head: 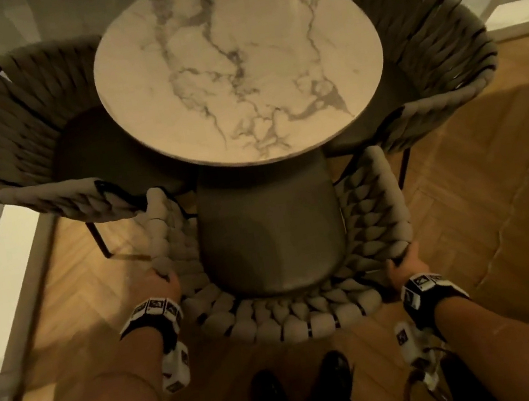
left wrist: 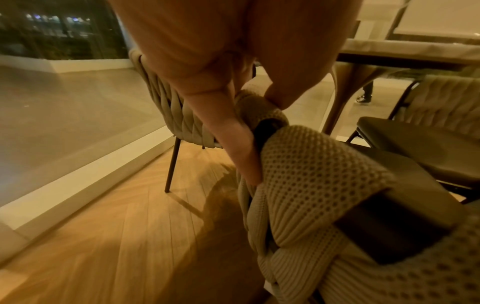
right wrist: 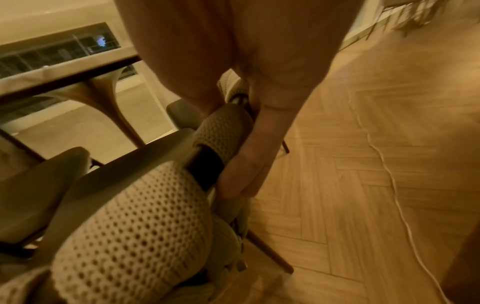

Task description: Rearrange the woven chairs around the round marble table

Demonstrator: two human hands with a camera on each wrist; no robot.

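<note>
The round marble table [head: 239,69] hides the front of the near chair's seat [head: 270,234] and most of both side chairs' seats — its own pedestal foot is hidden too. Fingertips of the left hand [head: 162,284] and right hand [head: 406,262] vanish behind the woven rim, and the floor [right wrist: 389,144] smears with blur in the wrist views.

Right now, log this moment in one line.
near woven chair at marble table | left hand grips rim | right hand grips rim
</note>
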